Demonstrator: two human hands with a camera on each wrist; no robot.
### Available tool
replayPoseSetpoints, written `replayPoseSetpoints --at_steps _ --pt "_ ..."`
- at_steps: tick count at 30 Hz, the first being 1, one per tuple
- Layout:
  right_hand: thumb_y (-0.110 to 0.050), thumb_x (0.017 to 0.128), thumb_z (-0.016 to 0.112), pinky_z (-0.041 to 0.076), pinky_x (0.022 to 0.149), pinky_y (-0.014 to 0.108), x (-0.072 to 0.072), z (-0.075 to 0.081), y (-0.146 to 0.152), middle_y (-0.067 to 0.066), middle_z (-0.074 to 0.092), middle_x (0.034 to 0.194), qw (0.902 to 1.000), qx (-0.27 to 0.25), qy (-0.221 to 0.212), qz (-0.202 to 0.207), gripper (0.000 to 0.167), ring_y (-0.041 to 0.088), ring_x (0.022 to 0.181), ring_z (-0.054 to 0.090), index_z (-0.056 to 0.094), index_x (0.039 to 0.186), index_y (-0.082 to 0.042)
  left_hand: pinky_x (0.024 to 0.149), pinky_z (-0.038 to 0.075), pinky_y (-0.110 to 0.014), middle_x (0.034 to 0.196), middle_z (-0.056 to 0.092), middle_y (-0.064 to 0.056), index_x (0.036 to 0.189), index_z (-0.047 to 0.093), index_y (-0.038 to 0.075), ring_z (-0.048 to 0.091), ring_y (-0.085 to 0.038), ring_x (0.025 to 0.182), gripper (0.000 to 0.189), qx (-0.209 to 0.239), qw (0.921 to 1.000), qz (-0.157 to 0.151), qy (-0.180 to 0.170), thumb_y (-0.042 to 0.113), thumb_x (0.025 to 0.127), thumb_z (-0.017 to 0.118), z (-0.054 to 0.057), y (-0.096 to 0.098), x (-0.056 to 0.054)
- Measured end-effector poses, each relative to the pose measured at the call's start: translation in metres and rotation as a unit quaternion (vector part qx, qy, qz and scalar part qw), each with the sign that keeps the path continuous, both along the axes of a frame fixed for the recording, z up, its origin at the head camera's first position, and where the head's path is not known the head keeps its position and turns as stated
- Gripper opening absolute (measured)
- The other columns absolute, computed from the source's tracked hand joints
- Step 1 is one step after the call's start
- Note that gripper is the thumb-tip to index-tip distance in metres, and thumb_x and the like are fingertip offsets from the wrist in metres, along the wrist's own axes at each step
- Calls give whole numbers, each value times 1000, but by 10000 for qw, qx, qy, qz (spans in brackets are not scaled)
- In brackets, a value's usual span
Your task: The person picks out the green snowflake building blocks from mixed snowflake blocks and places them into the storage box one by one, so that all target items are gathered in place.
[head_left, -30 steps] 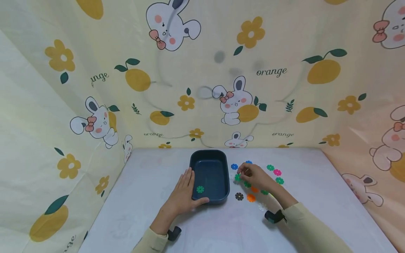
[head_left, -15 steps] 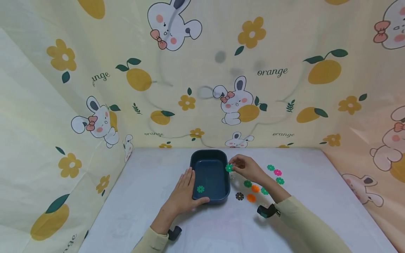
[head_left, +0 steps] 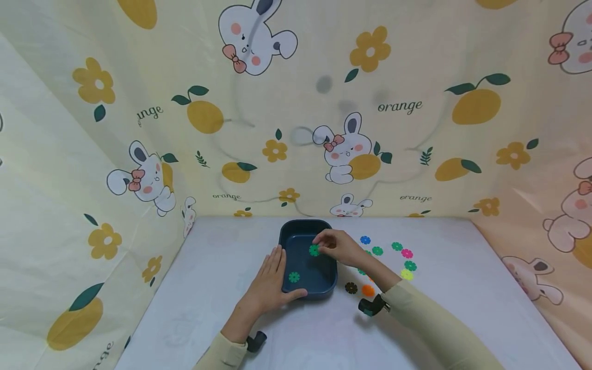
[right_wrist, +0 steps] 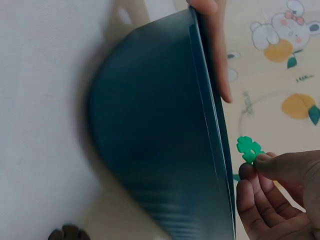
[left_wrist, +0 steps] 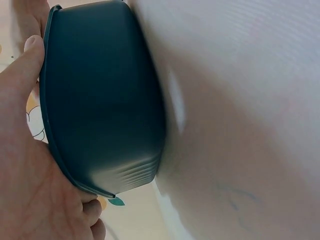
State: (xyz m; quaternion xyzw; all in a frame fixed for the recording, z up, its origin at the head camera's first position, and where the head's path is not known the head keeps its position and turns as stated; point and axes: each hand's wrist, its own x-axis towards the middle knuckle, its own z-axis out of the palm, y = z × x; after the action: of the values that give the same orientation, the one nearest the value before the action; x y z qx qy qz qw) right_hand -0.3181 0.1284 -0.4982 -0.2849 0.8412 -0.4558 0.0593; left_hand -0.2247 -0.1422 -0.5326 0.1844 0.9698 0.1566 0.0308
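My left hand lies with straight fingers along the left edge of the tray, thumb on its near edge. Inside, toward the near left corner, sits a green disc. The tray stands close to the table's far edge, long axis running near to far. Above its right half, my right hand pinches another green disc, round with no long axis, jutting left past my fingertips. I judge this the carrying-in step; next calls for lowering and loosening. Farther right lie loose discs.
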Motion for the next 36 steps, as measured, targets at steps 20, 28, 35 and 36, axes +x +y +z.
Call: replayPoseSetpoints --at_steps 20,28,35,36 --pt "1 100 73 61 86 29 -15 -14 -47 3 73 103 9965 725 -251 345 17 13 90 65 76 115 -7 135 12 -52 181 1 -16 171 10 1 3 -32 167 128 -76 10000 -2 48 91 89 51 0 0 0" --pt "2 99 73 59 79 26 -21 -18 -54 1 70 96 9932 1006 -296 512 16 12 85 63 77 113 -6 135 11 -50 180 1 -16 172 10 1 3 -32 167 128 -87 10000 10 41 91 90 51 1 1 -2" --pt "2 99 72 59 78 26 -26 -23 -56 0 69 93 9893 1247 -469 601 16 12 83 63 77 111 -7 135 12 -50 180 1 -16 172 10 1 2 -31 167 128 -78 10000 21 17 91 90 50 0 1 -2" --pt "2 99 73 59 78 26 -26 -24 -57 -1 69 93 9890 1269 -486 580 15 12 83 63 77 110 -8 135 12 -50 180 1 -16 171 10 1 2 -31 167 128 -75 10000 23 15 91 90 51 0 1 -2"
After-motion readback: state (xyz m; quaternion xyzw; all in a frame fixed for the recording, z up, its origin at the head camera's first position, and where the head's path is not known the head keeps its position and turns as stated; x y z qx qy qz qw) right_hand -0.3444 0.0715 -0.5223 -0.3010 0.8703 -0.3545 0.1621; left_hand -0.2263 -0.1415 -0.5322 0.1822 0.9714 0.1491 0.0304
